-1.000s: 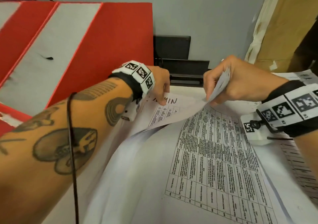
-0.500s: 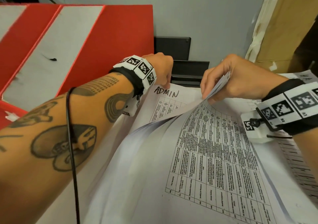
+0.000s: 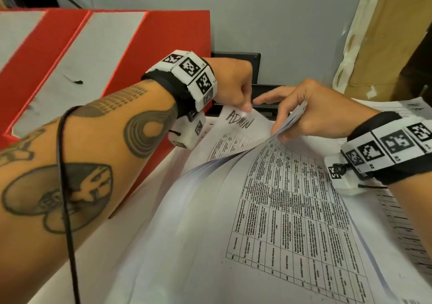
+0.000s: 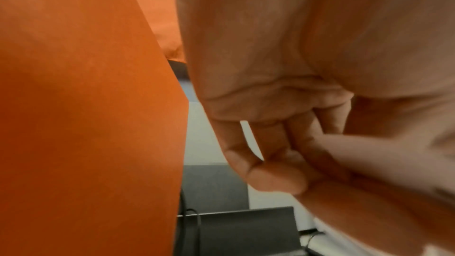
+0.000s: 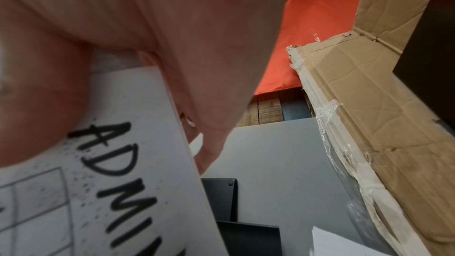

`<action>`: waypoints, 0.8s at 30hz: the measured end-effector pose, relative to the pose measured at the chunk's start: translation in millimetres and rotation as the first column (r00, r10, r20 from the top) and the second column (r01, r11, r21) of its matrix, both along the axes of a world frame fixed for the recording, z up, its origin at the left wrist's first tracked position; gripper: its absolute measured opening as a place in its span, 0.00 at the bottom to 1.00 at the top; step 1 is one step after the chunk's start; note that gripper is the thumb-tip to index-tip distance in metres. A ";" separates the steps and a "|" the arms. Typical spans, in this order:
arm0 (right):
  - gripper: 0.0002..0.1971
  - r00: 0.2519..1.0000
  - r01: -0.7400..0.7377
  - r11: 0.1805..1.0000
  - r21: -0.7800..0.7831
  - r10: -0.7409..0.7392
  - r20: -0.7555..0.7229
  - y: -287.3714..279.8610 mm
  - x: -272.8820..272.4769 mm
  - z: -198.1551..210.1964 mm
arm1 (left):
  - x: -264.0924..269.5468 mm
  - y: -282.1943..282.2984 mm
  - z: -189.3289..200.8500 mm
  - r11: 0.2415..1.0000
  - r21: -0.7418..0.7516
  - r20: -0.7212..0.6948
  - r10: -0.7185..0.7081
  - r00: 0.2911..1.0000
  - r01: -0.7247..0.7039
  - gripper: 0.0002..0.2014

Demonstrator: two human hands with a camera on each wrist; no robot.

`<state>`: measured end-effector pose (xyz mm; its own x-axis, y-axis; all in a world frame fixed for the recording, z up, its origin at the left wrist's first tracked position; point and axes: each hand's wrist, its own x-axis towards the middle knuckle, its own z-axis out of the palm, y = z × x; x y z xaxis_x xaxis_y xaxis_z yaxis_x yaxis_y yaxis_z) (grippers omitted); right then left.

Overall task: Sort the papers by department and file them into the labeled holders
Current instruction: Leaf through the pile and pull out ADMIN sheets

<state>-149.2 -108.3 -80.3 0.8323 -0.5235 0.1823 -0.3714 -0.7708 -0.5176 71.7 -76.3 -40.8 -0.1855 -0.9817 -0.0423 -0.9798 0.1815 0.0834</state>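
Right hand grip: fingers and thumb curled on the lifted top edges of several sheets, holding them bent up and back from the stack; index finger sticks out straight toward the left hand. Left hand grip: fingers curled down, tips pinching the top corner of the ADMIN sheet, the page exposed under the lifted ones. Left wrist view shows the fingers folded in against the thumb; the paper itself is not clear there.

ADMIN sheet: white, hand-lettered "ADMIN" in black marker across its top, printed table below. Right wrist view shows the same lettering close up, with the right hand's fingers pressed on the sheet's upper part.

Stack: white pages with a dense printed grid, fanned and curved, lying on a white surface in front of the person. More printed pages lie to the right, partly under the right wrist.

Black holders stand at the far edge of the surface, just beyond both hands, against a grey partition. Labels not legible.

Red-and-grey box sits to the left, close beside the left forearm. Taped cardboard stands at the right. Both wrists carry marker bands; a black cable runs down the left forearm.
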 end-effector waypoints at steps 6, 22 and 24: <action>0.19 0.999 0.002 0.999 0.037 -0.003 0.045 -5.1 -3.7 2.0 | -4.0 4.8 16.6 0.998 0.058 -0.634 0.011 0.773 0.034 0.22; 0.16 0.995 -0.085 0.990 0.110 0.090 -0.039 -3.1 -4.9 2.9 | 16.7 -24.9 -49.5 0.985 0.048 0.159 0.155 0.975 -0.165 0.18; 0.13 0.995 -0.088 0.991 0.096 0.093 -0.043 -1.7 -3.2 0.9 | 16.2 -23.2 -47.4 0.985 0.032 0.166 0.160 0.973 -0.168 0.18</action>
<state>-152.4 -110.1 -79.4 0.8835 -0.4587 0.0953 -0.3281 -0.7510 -0.5729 87.9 -99.5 -88.2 -0.0089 -0.9945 -0.1041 -0.9971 0.0167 -0.0748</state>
